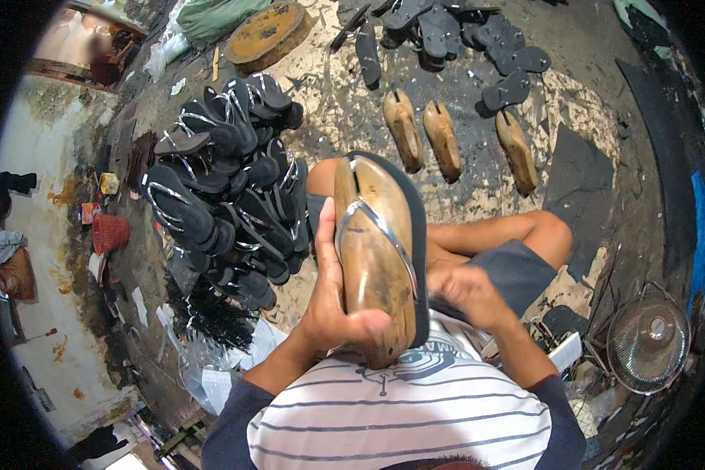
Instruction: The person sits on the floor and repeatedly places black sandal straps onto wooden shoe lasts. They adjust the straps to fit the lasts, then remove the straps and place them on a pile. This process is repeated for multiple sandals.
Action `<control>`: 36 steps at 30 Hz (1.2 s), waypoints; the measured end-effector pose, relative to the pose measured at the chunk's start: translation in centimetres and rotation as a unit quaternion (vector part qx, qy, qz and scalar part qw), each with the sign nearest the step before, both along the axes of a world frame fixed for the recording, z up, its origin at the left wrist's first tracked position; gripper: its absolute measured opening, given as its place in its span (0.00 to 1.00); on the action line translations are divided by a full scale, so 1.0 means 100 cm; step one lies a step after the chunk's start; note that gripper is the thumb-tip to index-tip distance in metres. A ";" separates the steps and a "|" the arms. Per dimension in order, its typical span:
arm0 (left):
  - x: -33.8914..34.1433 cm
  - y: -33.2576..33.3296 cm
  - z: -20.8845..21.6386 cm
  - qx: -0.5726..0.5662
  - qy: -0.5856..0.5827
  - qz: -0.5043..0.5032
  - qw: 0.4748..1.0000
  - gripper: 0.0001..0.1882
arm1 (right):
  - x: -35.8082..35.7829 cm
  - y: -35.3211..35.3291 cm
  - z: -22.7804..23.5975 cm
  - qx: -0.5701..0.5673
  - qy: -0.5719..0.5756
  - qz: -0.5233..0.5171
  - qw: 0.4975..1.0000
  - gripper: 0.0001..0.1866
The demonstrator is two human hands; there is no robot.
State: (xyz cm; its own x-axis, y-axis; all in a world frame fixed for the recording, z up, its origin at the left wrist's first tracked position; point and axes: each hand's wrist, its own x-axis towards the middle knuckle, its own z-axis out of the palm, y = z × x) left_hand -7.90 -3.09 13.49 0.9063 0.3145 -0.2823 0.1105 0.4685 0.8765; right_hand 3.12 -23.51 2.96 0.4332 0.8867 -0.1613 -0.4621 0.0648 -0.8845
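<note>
My left hand (333, 305) is closed round a wooden shoe last (372, 274) in front of my chest, thumb across its heel end. A black sandal sole (421, 258) lies along the last's far side, and a shiny silver strap (380, 223) crosses the wood from the toe slot. Close to the sole's right edge is my right hand (471, 296), fingers curled but smeared by motion; whether they hold anything is hidden. Three more wooden lasts stand apart on the floor: a left one (403, 129), a middle one (442, 141) and a right one (516, 153).
A heap of black sandals with silver straps (227, 172) lies to the left. Black soles (439, 35) are scattered at the far side, near a round wooden block (268, 37). A fan (648, 337) stands at right, a red basket (110, 233) at left, a black sheet (578, 200) on the floor.
</note>
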 end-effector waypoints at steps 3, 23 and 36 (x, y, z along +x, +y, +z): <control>0.007 0.006 0.009 0.307 -0.040 -0.174 0.935 0.79 | 0.061 0.045 0.006 0.018 -0.010 -0.018 1.000 0.39; -0.082 -0.012 -0.074 0.138 0.121 -0.112 0.977 0.27 | 0.049 0.102 0.003 0.115 0.201 0.001 0.973 0.31; -0.012 0.009 -0.031 0.087 -0.011 0.020 0.996 0.62 | 0.091 0.104 0.059 -0.112 -0.067 0.132 0.983 0.26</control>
